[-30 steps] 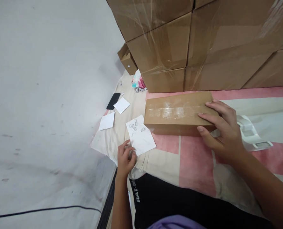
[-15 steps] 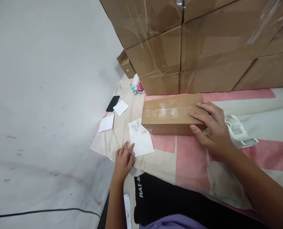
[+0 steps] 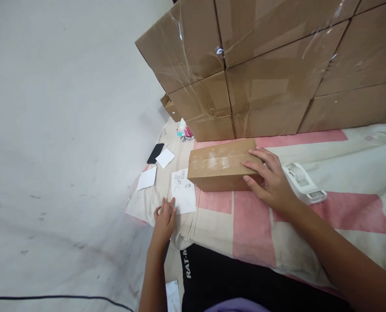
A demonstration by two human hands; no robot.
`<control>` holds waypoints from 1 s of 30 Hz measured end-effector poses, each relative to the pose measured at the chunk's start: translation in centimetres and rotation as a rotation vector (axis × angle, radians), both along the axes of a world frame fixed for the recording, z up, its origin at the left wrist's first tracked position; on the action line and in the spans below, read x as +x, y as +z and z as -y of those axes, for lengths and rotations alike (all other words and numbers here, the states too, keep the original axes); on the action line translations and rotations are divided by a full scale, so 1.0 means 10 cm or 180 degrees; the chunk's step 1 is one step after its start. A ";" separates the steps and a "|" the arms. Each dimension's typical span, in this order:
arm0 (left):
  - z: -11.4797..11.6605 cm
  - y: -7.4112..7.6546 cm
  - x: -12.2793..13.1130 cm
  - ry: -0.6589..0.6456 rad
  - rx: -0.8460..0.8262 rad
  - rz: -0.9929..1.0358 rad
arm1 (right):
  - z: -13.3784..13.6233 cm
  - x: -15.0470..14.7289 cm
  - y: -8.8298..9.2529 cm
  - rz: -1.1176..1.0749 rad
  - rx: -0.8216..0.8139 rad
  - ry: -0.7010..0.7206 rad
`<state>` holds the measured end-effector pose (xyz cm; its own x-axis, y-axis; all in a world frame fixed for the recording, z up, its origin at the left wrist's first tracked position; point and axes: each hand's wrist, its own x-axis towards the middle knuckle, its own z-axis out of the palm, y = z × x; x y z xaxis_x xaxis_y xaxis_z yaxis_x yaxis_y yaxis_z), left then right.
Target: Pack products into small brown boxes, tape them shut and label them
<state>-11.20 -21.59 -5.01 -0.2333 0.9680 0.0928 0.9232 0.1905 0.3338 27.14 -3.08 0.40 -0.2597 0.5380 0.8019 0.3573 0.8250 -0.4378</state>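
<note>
Right hand (image 3: 274,184), fingers (image 3: 255,166) spread, seemingly steadies the carton (image 3: 220,171) beneath them; left hand (image 3: 164,219), fingers loosely bent, perhaps pins paper (image 3: 183,198) at their tips.

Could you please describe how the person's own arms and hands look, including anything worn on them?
The left hand and right hand wear no gloves; the left forearm and right forearm show no sleeves, watches or cables. Below them, black fabric clothing bears white lettering, and purple fabric shows at the bottom edge.

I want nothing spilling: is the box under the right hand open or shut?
Shut; the box has its top flat, shiny tape along the seam.
</note>
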 end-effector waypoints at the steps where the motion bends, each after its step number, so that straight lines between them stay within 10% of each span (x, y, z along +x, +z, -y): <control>1: -0.06 -0.02 -0.03 0.0105 0.0074 -0.0080 | 0.01 0.00 0.01 -0.0004 -0.0010 0.0005; 10: -0.33 0.29 -0.21 0.0314 0.0882 0.0165 | 0.07 -0.03 0.06 0.0035 0.0016 -0.0093; 15: -0.41 0.72 0.52 -0.0196 0.2251 0.0567 | 0.22 -0.11 0.09 0.0248 0.0021 -0.0365; 22: -0.96 0.96 1.77 -0.1695 0.2458 0.0714 | 0.38 -0.10 0.15 0.0190 0.0671 -0.0716; 30: -1.28 1.03 2.02 -0.2108 0.2407 0.0820 | 0.30 0.00 0.25 -0.0265 0.0705 -0.0720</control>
